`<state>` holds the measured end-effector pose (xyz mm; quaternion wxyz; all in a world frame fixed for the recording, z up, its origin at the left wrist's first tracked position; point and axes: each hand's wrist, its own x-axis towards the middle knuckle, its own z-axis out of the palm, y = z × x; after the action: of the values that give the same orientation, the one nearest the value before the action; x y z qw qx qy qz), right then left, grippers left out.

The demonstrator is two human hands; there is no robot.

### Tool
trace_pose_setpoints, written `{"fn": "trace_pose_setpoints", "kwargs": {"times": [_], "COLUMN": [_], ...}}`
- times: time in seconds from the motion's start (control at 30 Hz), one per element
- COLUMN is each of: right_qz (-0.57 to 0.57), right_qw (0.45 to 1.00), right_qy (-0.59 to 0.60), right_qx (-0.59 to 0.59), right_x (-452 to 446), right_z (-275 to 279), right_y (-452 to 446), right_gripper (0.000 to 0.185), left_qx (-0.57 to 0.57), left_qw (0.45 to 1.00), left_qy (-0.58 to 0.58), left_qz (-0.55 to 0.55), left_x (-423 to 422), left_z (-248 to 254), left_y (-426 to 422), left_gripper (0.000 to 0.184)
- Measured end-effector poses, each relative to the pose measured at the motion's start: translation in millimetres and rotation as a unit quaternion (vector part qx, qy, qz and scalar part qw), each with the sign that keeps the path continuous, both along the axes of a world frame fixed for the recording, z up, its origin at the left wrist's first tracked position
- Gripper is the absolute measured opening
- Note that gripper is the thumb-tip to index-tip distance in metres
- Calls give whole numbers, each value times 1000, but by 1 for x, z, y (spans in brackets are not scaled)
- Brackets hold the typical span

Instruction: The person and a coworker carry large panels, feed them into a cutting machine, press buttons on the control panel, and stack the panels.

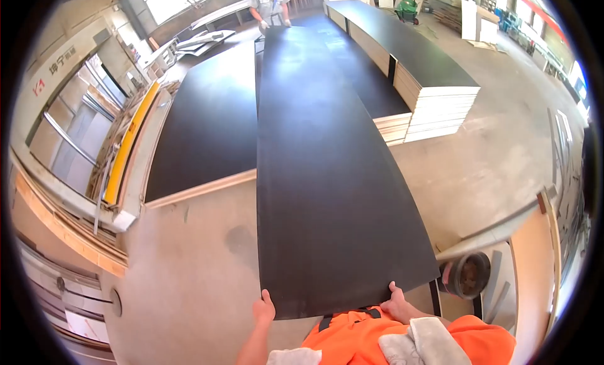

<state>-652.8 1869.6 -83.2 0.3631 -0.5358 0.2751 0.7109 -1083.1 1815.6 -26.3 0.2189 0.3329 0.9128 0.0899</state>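
A long black panel [327, 176] stretches from my body toward the far end of the room. My left hand [265, 306] grips its near left corner, thumb on top and fingers hidden beneath. Near the right corner, my right hand [395, 301] holds the near edge the same way. At the far end a co-worker [270, 6] in a grey shirt has gloved hands at the panel's other edge. Orange clothing [358, 340] and pale grey cloth pieces [425, 343] show below the panel.
Black-topped panels [207, 120] lie at the left, and a taller stack [440, 110] stands at the right. A machine with a yellow bar [132, 142] is farther left. A dark bucket [469, 275] sits at the lower right beside a wooden board [531, 270].
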Motion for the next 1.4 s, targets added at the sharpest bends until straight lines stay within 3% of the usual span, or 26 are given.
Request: {"fn": "trace_pose_setpoints", "kwargs": {"times": [0.13,0.2,0.3,0.4,0.53,0.67,0.73,0.8,0.9,0.97,1.07,1.1,1.17,1.27,1.4], "right_qz": [9,-42,-60,-125,-143,-142,-111,-59,41,143,154,183,183,183,178], "right_qw": [989,997,998,991,988,984,984,983,975,952,945,942,941,937,929], "right_qy": [142,60,-20,-33,-30,-72,-114,-175,-218,-271,-288,-280,-283,-295,-322], "right_qx": [38,33,-23,30,58,81,83,23,28,-4,-23,-17,-16,-29,-42], "right_x": [0,-5,6,13,17,22,20,28,37,45,53,60,75,95,121], "right_z": [-53,-66,-89,-127,-179,-219,-230,-258,-273,-260,-244,-247,-256,-259,-257], "right_y": [130,201,322,424,559,700,762,812,870,911,965,976,1001,1029,1061], "right_gripper": [56,52,45,44,44,43,45,50,57,57,63,73,75,76,76], "left_qx": [-23,-13,-43,-19,5,30,-35,17,-37,47,55,61,88,23,79], "left_qw": [999,1000,999,999,998,994,987,984,976,938,936,940,936,938,910], "left_qy": [6,24,9,-32,-54,-109,-152,-175,-213,-339,-348,-335,-337,-333,-394], "left_qz": [27,-6,-7,-14,-17,-8,-37,-20,-10,55,16,25,49,95,103], "left_x": [-1,-10,9,13,17,12,12,16,4,14,34,42,56,76,116], "left_z": [-27,-55,-59,-111,-178,-275,-286,-316,-352,-339,-326,-325,-326,-319,-308], "left_y": [159,205,320,426,572,714,786,835,891,954,1037,1054,1080,1111,1137], "left_gripper": [77,78,80,80,80,77,76,79,74,66,67,68,72,70,69]}}
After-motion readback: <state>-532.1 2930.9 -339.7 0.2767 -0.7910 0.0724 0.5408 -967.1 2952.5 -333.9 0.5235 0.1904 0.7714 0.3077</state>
